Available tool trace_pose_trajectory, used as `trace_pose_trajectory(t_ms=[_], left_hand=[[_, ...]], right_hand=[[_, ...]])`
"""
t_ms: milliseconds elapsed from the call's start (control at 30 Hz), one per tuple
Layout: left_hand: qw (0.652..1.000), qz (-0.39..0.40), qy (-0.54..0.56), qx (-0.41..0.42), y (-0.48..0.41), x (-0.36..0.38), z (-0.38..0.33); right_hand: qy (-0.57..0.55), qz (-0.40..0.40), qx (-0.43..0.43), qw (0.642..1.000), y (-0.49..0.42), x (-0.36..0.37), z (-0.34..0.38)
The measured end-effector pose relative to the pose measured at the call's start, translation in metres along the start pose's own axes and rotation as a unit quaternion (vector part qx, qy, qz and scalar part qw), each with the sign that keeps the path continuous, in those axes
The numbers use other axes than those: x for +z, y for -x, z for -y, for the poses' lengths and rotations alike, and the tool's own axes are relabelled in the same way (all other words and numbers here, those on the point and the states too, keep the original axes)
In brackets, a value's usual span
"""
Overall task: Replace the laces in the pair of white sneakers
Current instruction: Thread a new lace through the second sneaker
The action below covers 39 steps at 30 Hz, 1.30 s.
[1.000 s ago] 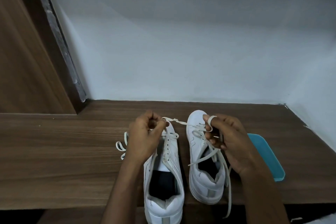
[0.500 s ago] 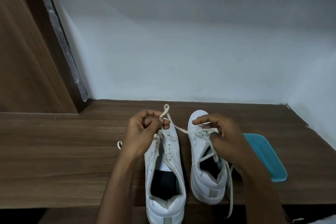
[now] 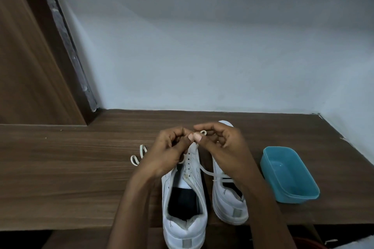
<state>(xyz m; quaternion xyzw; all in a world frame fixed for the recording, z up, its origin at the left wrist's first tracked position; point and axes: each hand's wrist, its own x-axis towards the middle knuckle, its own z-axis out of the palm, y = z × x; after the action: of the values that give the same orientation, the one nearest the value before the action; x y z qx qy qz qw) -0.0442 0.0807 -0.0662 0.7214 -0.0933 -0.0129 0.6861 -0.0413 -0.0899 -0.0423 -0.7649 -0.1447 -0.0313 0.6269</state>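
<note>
My left hand (image 3: 168, 147) and right hand (image 3: 222, 145) meet thumb to thumb, fingers curled, both pinching the lace (image 3: 208, 173) above the left sneaker (image 3: 184, 208)'s toe. Its eyelet rows run lengthwise toward me, nearer my left hand.

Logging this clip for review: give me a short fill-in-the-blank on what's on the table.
1. The blue tub stands ____ of the sneakers.
2. The sneakers' ____ point toward the wall.
3. The left hand and right hand together pinch a white ____.
Missing: right; toes; lace.
</note>
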Motion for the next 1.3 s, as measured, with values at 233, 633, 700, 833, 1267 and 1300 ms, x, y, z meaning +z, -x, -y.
trace_pose_trajectory(t_ms=[233,633,700,833,1267,1300], left_hand=[[0.999,0.015,-0.039,-0.007,-0.003,0.002,0.004],[0.993,-0.022,-0.119,0.001,0.000,-0.004,0.008],[0.989,-0.076,-0.129,-0.014,0.001,-0.005,0.009],[0.968,-0.190,-0.150,-0.066,-0.002,-0.015,0.020],[0.857,-0.366,-0.344,-0.114,0.008,-0.025,0.023],[0.859,-0.361,-0.356,-0.072,0.008,-0.025,0.021]], right_hand=[[0.034,-0.089,0.008,0.995,-0.002,-0.002,-0.002],[-0.490,-0.123,0.214,0.836,-0.005,-0.005,0.011],[-0.548,-0.143,0.208,0.798,-0.006,-0.013,0.009],[-0.553,-0.193,0.169,0.793,-0.006,-0.031,0.007],[-0.440,-0.188,0.134,0.868,-0.005,-0.049,-0.011],[-0.422,-0.166,0.135,0.881,-0.005,-0.048,-0.011]])
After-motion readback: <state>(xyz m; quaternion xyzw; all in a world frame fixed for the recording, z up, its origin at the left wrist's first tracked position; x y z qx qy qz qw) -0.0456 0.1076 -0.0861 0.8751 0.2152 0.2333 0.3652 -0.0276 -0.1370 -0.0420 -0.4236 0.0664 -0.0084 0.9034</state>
